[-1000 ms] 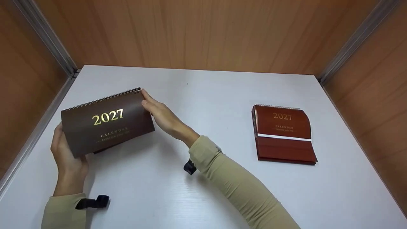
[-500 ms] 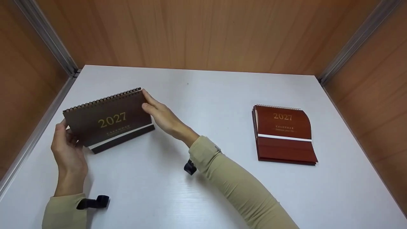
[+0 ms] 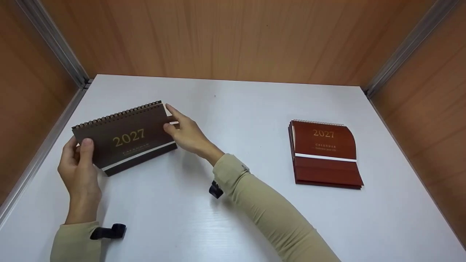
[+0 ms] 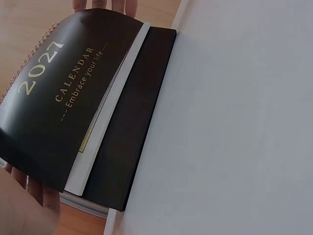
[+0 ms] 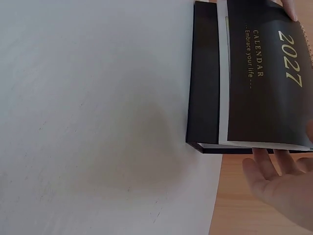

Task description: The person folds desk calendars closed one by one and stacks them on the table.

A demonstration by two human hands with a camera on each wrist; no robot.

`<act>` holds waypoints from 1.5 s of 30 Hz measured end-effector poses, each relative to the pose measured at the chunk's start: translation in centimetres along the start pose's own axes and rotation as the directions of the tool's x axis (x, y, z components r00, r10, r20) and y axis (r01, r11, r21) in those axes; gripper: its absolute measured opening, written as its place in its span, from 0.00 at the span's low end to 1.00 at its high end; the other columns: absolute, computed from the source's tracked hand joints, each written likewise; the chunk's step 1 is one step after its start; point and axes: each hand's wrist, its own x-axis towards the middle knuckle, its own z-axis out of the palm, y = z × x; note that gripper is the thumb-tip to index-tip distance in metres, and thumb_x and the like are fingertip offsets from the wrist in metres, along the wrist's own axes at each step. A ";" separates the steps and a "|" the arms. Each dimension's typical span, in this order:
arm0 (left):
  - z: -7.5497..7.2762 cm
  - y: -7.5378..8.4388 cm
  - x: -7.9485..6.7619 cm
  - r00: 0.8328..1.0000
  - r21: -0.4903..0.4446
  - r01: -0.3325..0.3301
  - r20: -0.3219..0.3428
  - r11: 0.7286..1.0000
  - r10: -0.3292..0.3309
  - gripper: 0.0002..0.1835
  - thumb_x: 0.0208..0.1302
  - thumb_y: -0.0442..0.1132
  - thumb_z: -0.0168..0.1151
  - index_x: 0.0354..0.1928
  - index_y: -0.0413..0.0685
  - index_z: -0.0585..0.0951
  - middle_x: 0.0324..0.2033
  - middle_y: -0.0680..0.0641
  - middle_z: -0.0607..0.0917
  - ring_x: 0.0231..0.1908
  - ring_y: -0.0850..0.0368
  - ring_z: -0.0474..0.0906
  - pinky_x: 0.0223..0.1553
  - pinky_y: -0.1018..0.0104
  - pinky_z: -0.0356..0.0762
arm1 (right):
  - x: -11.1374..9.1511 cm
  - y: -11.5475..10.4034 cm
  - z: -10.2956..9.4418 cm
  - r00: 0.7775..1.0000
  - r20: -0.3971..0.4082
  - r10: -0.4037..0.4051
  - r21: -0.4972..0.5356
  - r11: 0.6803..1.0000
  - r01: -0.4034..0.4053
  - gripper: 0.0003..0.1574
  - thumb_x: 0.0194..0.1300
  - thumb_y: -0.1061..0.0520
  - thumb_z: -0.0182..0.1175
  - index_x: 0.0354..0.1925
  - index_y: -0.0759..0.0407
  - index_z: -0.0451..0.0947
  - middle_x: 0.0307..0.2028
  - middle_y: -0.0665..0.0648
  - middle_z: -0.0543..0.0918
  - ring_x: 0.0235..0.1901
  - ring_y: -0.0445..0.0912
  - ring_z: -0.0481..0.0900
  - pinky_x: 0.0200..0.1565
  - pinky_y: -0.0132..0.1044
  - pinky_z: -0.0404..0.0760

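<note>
A dark brown spiral-bound desk calendar [image 3: 109, 140] with gold "2027" lettering stands tilted at the left of the table, its coil at the top. A white page strip and a dark base panel show below its cover. My left hand [image 3: 81, 171] grips the left end, thumb on the cover and fingers behind. At the right end, my right hand [image 3: 189, 134] holds the edge with its thumb in front, index finger extended past the corner. In the right wrist view, several fingertips [image 5: 261, 159] reach behind the calendar's end. The left wrist view shows the cover [image 4: 49, 112] bulging.
A reddish-brown desk calendar [image 3: 324, 140] of the same kind lies on the right side of the white table [image 3: 233, 109]. Wooden panels [image 3: 240, 40] surround the table at the back and sides. Black camera mounts [image 3: 109, 232] stick out from both sleeves.
The calendar's front cover has dropped back, uncovering the white strip and base panel. My left thumb has come onto the cover. My right index finger has moved slightly off the top corner.
</note>
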 end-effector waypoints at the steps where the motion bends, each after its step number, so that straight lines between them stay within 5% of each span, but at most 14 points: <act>1: 0.0 0.0 0.0 1.000 0.002 -0.005 -0.003 1.000 0.005 0.24 0.78 0.43 0.63 0.72 0.49 0.77 0.51 0.49 0.79 0.56 0.58 0.73 0.58 0.73 0.71 | 0.1 0.0 0.1 1.000 -0.002 -0.002 -0.007 1.000 0.002 0.41 0.84 0.55 0.52 0.86 0.46 0.50 0.70 0.58 0.76 0.64 0.45 0.81 0.58 0.31 0.81; 15: 0.1 -0.1 0.0 0.999 0.095 -0.020 -0.028 0.995 0.023 0.28 0.74 0.38 0.68 0.74 0.52 0.76 0.50 0.50 0.80 0.50 0.59 0.71 0.48 0.79 0.75 | 0.8 0.5 0.8 0.996 -0.062 -0.065 -0.108 0.992 0.058 0.39 0.83 0.59 0.54 0.84 0.51 0.56 0.60 0.61 0.81 0.53 0.45 0.84 0.51 0.28 0.82; 31: 0.0 0.2 0.1 0.998 0.244 -0.040 -0.034 0.969 0.050 0.30 0.73 0.35 0.68 0.75 0.54 0.76 0.50 0.55 0.75 0.54 0.63 0.73 0.53 0.76 0.72 | 1.4 0.9 1.4 0.980 -0.162 -0.112 -0.147 0.985 0.088 0.37 0.78 0.65 0.60 0.79 0.53 0.66 0.46 0.57 0.85 0.40 0.39 0.85 0.43 0.25 0.82; 39: 0.7 0.2 -0.2 0.995 0.297 -0.082 -0.026 0.951 0.094 0.30 0.74 0.35 0.67 0.75 0.55 0.75 0.49 0.57 0.76 0.54 0.64 0.74 0.53 0.75 0.70 | 0.8 1.1 0.4 0.974 -0.183 -0.137 -0.121 0.986 0.116 0.35 0.77 0.65 0.62 0.78 0.54 0.68 0.43 0.55 0.85 0.40 0.41 0.87 0.45 0.27 0.83; 45: 1.8 0.1 -0.5 0.990 0.385 -0.139 0.041 0.912 0.133 0.29 0.76 0.38 0.66 0.76 0.54 0.74 0.47 0.60 0.76 0.54 0.66 0.76 0.56 0.73 0.72 | -0.2 1.4 -1.4 0.968 -0.192 -0.164 -0.132 0.981 0.140 0.35 0.77 0.65 0.62 0.77 0.57 0.69 0.44 0.56 0.86 0.42 0.46 0.88 0.46 0.29 0.84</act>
